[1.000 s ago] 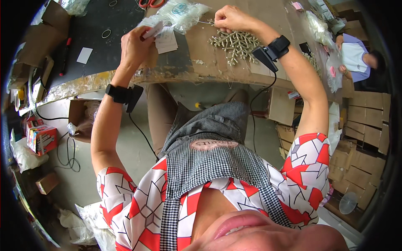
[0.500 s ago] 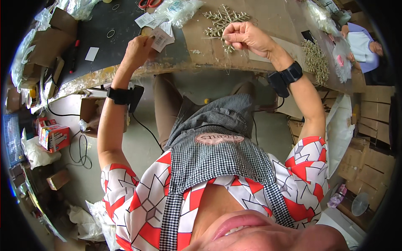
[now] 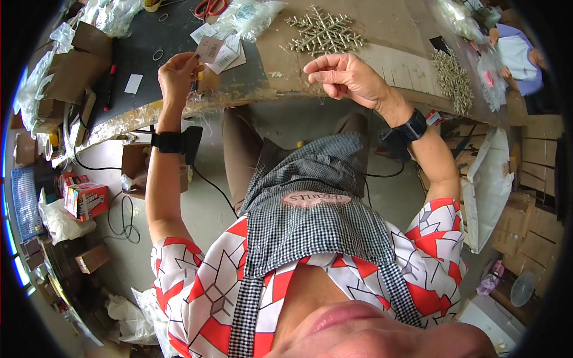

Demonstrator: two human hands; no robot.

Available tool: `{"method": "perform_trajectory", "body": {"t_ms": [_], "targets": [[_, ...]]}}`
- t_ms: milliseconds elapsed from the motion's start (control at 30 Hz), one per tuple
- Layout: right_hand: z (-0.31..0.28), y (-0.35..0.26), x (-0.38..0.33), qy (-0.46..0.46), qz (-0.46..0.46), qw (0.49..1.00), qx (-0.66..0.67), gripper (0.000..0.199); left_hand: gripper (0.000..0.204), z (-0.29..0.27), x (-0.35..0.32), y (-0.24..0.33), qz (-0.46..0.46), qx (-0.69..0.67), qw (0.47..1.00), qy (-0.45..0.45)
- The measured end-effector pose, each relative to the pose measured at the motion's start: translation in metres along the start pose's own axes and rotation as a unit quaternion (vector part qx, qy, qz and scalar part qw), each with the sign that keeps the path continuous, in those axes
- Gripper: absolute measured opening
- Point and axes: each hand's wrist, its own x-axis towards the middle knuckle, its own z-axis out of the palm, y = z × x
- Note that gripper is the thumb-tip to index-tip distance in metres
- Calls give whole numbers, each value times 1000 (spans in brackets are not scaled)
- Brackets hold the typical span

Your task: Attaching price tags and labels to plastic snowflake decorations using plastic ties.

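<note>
My left hand [image 3: 176,76] is closed, its thumb and finger pinching the edge of a small printed tag [image 3: 209,49]. Something yellow peeks out beside its lower fingers, mostly hidden. More white tags [image 3: 230,52] lie on the table just beyond. My right hand [image 3: 352,79] hovers over the table's front edge, thumb and index finger pressed together; what they hold, if anything, is too fine to make out. Beyond it a gold glitter snowflake ornament [image 3: 325,34] lies flat on cardboard, apart from the fingers.
Red-handled scissors [image 3: 210,7] and a clear plastic bag [image 3: 249,18] lie at the back. On the left are a red-black marker [image 3: 110,88], a white card [image 3: 133,83] and an open carton [image 3: 77,68]. More gold ornaments [image 3: 452,80] lie right, near another person [image 3: 518,59].
My left hand has drawn left with the tag. The right hand has come back toward me, away from the snowflake, which now lies fully in view.
</note>
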Motion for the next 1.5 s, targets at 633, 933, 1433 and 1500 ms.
{"method": "perform_trajectory", "body": {"t_ms": [633,933,1433,1500], "targets": [[-18,13,-30,74,-114,988,71,15,6,47,-58,24,-59,-206,965,-150],[-122,43,-90,323,-248,911,72,11,15,61,-65,16,-41,-120,981,-146],[-83,54,-111,397,-285,851,192,7,11,64,-72,17,-4,-62,988,-144],[-81,57,-115,400,-290,847,198,7,9,66,-71,23,2,-65,987,-150]]}}
